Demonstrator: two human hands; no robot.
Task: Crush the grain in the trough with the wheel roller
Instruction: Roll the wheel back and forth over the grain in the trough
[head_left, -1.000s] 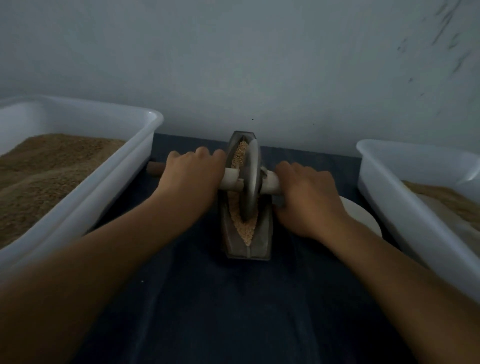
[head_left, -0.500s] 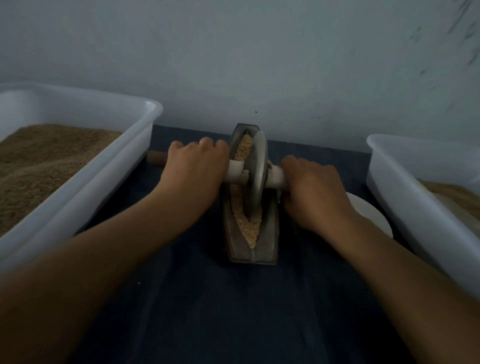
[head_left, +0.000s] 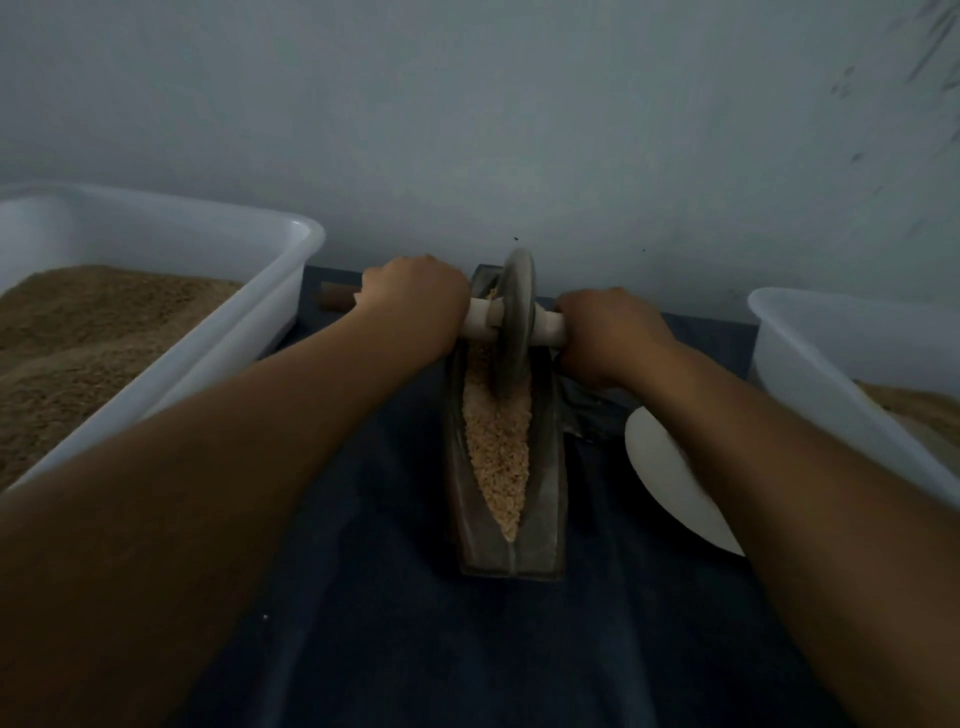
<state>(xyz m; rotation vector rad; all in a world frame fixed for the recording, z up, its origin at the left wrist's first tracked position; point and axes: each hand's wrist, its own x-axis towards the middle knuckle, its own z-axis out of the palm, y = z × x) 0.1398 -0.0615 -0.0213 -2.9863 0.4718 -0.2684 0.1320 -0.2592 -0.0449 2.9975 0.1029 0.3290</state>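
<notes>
A long dark trough (head_left: 511, 551) lies in the middle of the frame on a dark blue cloth (head_left: 415, 649). It is full of pale grain (head_left: 497, 447). A round gray wheel (head_left: 514, 322) stands upright in the far end of the trough, near the top middle of the frame, with its bottom edge down in the grain. A stick (head_left: 480, 320) goes through the middle of the wheel. The left hand (head_left: 413, 301) is curled tight around the stick on the left side of the wheel. The right hand (head_left: 608, 332) is curled tight around it on the right side. A big white tub (head_left: 249, 332) of brown grain sits at the left of the frame. Another white tub (head_left: 810, 364) sits at the right. A white plate (head_left: 670, 483) peeks out under the right arm.
</notes>
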